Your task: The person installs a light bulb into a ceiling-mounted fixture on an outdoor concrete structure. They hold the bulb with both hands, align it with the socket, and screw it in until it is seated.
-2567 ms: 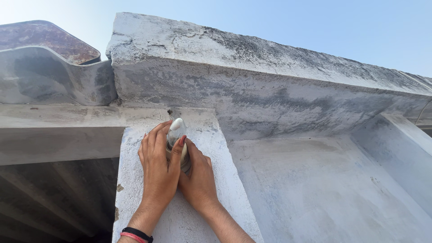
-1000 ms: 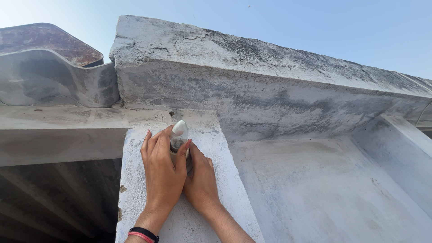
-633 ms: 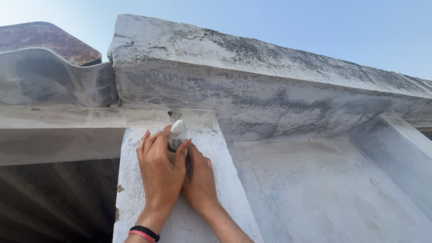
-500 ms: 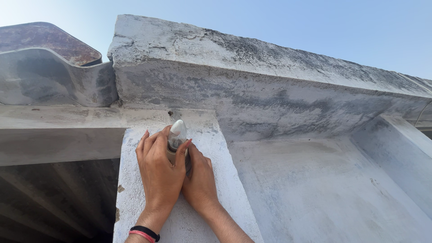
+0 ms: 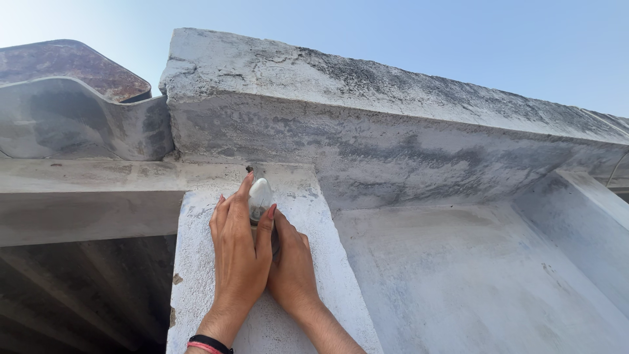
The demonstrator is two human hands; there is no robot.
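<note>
Head view: your left hand point(image 5: 239, 252) and right hand point(image 5: 291, 272) are both pressed flat against the face of the whitewashed pillar point(image 5: 314, 262), near its top edge. Left fingers wrap a small white bulb-shaped object point(image 5: 260, 195), tip pointing up at a small dark hole point(image 5: 249, 169) just under the concrete beam point(image 5: 393, 131). Right hand sits just beside and partly behind the left, likely bracing it; whether it grips anything you can't tell. Corrugated roof sheet point(image 5: 78, 111) at upper left, well apart.
</note>
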